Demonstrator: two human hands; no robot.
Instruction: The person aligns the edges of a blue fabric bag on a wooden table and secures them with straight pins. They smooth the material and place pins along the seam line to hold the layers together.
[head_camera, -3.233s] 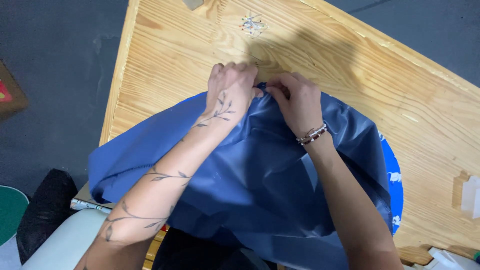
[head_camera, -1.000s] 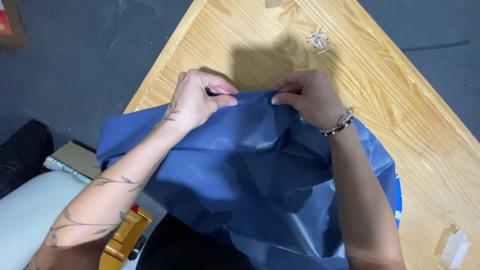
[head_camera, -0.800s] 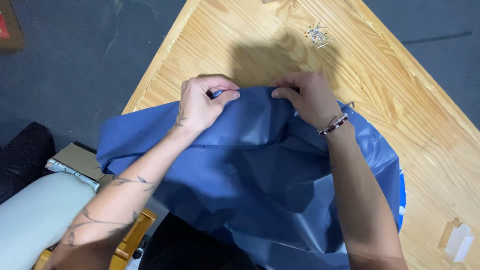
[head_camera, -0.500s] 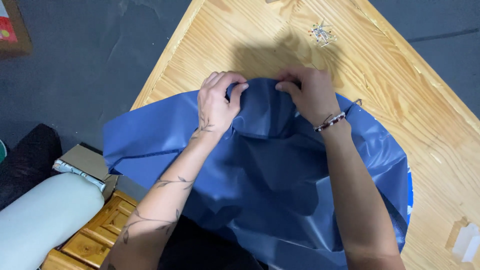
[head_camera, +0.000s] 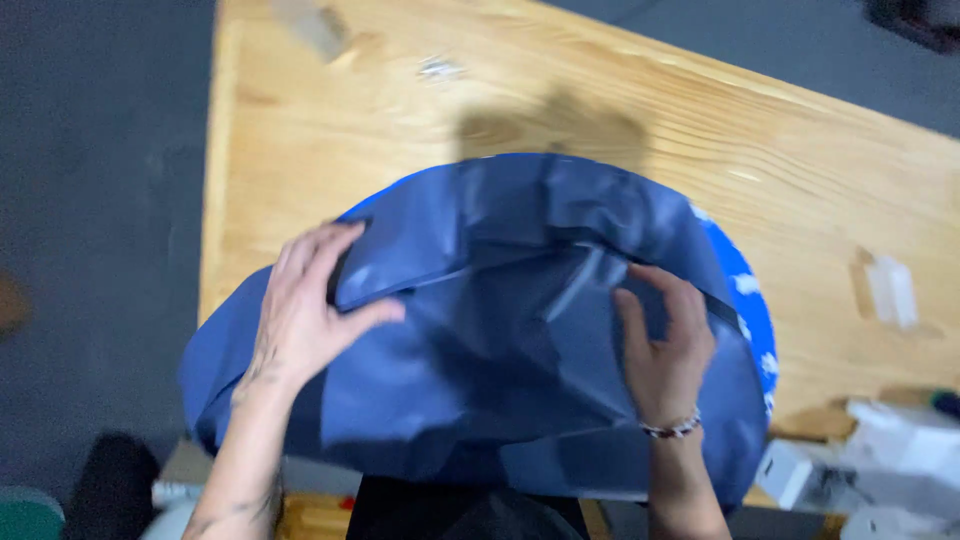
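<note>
Blue fabric (head_camera: 500, 340): a large, rounded piece of dark blue cloth, creased and folded over itself, lying across the near edge of the wooden worktop (head_camera: 300, 150) and hanging off toward the person.
Brighter rim: along the cloth's right side runs a lighter blue border with white marks.
Left hand (head_camera: 305, 315): lies on the cloth's left part near the worktop's left edge; its grip is clamped on a fold, thumb over the top layer and fingers tucked along the edge.
Right hand (head_camera: 665, 345): rests on the cloth's right part, fingers spread apart and flat, pinching nothing; a beaded bracelet (head_camera: 672, 428) sits on the wrist.
Far side of worktop: a small metallic bit (head_camera: 440, 68) and a blurred pale block (head_camera: 310, 25) lie near the far left corner.
Right edge: a small clear piece (head_camera: 890, 290), with white boxes (head_camera: 880, 460) near the near right corner.
</note>
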